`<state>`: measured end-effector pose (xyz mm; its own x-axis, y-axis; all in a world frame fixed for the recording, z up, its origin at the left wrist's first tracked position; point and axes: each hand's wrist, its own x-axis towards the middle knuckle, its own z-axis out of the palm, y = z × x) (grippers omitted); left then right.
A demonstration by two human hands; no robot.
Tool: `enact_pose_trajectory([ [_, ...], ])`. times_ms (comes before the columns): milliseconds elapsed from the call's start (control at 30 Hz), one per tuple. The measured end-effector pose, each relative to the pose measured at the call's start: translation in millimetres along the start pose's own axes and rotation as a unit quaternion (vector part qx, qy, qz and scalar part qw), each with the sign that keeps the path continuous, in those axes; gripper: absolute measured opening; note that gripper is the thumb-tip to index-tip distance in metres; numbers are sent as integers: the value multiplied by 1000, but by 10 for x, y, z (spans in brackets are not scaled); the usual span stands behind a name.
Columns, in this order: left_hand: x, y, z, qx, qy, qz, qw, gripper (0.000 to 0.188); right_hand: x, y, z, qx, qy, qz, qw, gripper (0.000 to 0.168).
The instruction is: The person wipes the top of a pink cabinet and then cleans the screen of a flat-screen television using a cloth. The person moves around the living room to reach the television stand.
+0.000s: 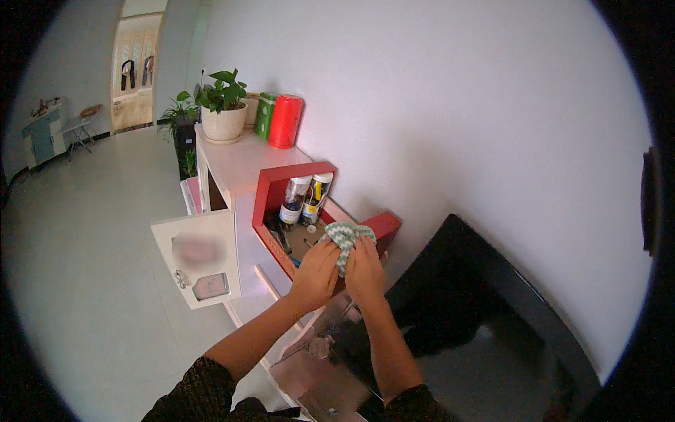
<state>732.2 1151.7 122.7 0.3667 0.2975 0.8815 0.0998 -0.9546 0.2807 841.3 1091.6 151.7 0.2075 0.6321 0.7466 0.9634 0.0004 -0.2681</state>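
Note:
Both my hands hold a green-and-white zigzag-patterned cloth [345, 237] over the near right part of a red open-topped box [295, 170]. My left hand [316, 274] grips the cloth's left side, and my right hand [365, 269] grips its right side. Inside the box stand two clear bottles with white caps, one on the left [295, 200] and one on the right [318, 198]. A small white round piece [311, 229] and some dark slender items lie near them. The cloth and hands hide the box's near corner.
A large black screen [474, 316] stands at right. Behind the box, a white cabinet top [253, 163] bears a potted plant [224, 118], a green canister [265, 116] and a red canister [286, 121]. A white picture frame [205, 258] hangs or stands at the cabinet's left.

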Motion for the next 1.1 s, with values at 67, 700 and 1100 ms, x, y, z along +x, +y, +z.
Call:
enact_pose_trajectory([
  [67,35,-48,-47,2,-21,-8,1000,38,39,8,58,16,-17,21,999,31],
  [700,928,-611,698,-97,-398,17,912,53,745,1421,565,-106,-56,250,961,31],
  [1100,794,-746,120,-321,-326,-47,888,27,550,565,286,-65,-88,253,961,35],
])
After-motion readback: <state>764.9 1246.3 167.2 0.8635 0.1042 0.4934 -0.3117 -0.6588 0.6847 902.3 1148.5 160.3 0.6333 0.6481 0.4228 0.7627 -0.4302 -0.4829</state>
